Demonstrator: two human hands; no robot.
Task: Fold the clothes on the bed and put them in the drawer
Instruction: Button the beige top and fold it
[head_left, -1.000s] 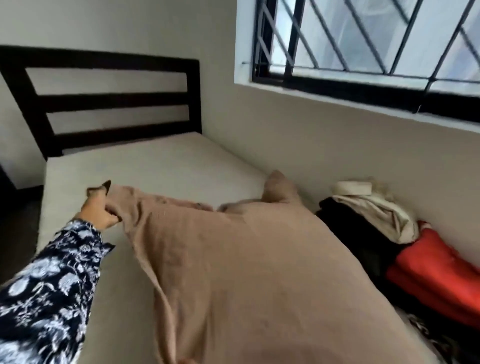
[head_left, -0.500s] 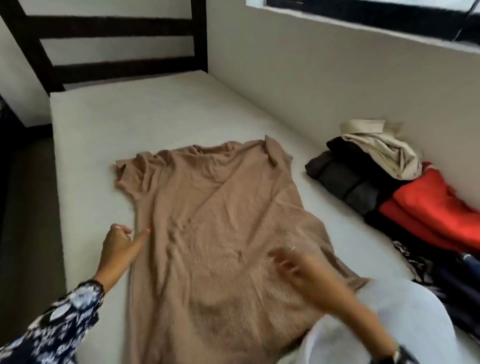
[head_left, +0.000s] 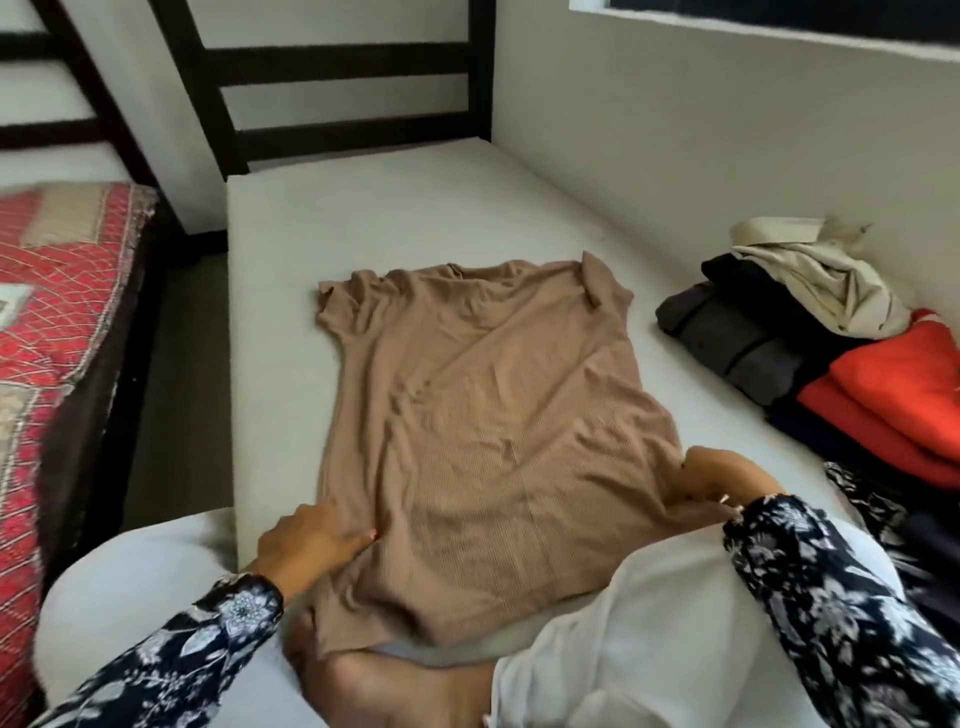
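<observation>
At the far left I see a second bed with a red patterned quilt (head_left: 57, 312), set apart from the main bed by a strip of dark floor. Next comes the mattress (head_left: 395, 208) of the main bed, bare and pale, with a dark slatted headboard (head_left: 343, 83) at its far end. My left hand (head_left: 311, 540) lies near the mattress's near-left corner, fingers fairly straight and close together, pressing flat on the left side edge of the tan shirt (head_left: 488, 431); a dark floral sleeve (head_left: 171, 654) covers that arm. The tan shirt, the task's garment, lies spread flat along the middle of the mattress, collar toward the headboard, short sleeves out to either side, hem at the near edge and draping over my lap. My right hand (head_left: 722, 478) rests at the shirt's right side edge, near the hem; its fingers curl down onto the cloth, but I cannot tell whether they pinch it. Along the right edge of the mattress, against the wall, lies a heap of clothes well apart from the shirt: a dark folded garment (head_left: 727, 338), a cream garment (head_left: 815, 280) on top of it, and a red garment (head_left: 893, 400) nearer to me.
</observation>
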